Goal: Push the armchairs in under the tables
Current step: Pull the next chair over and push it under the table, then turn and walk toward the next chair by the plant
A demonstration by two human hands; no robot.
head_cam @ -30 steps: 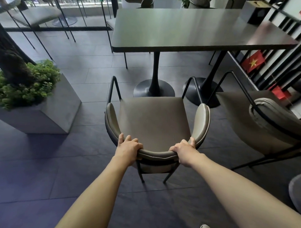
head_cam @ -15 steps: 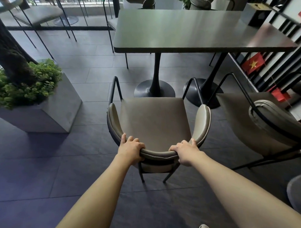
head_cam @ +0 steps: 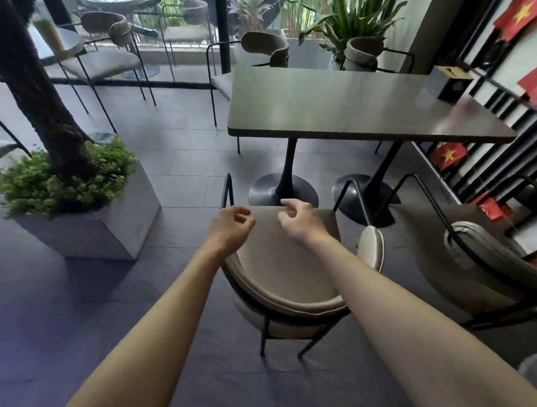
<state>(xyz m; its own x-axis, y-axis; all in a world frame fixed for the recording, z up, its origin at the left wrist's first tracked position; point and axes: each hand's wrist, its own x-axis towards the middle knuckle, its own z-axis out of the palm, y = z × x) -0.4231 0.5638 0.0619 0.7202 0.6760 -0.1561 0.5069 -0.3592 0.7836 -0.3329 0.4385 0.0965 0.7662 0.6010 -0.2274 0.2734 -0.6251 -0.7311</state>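
Note:
A beige padded armchair (head_cam: 282,273) with a black metal frame stands just in front of me, its seat facing a dark rectangular table (head_cam: 343,109) on two pedestal bases. The chair stands short of the table edge, not beneath the top. My left hand (head_cam: 230,227) and my right hand (head_cam: 300,222) hover above the seat, fingers loosely curled and apart, touching nothing. A second matching armchair (head_cam: 464,257) stands to the right, also out from the table.
A concrete planter (head_cam: 109,227) with a tree trunk and green foliage stands at the left. A black slatted wall with red flags (head_cam: 448,156) runs along the right. Two armchairs (head_cam: 266,49) sit at the table's far side. More chairs and plants are behind.
Both hands have let go of the armchair's curved backrest and now hang above the seat. My view has tilted up, showing more of the room behind the table.

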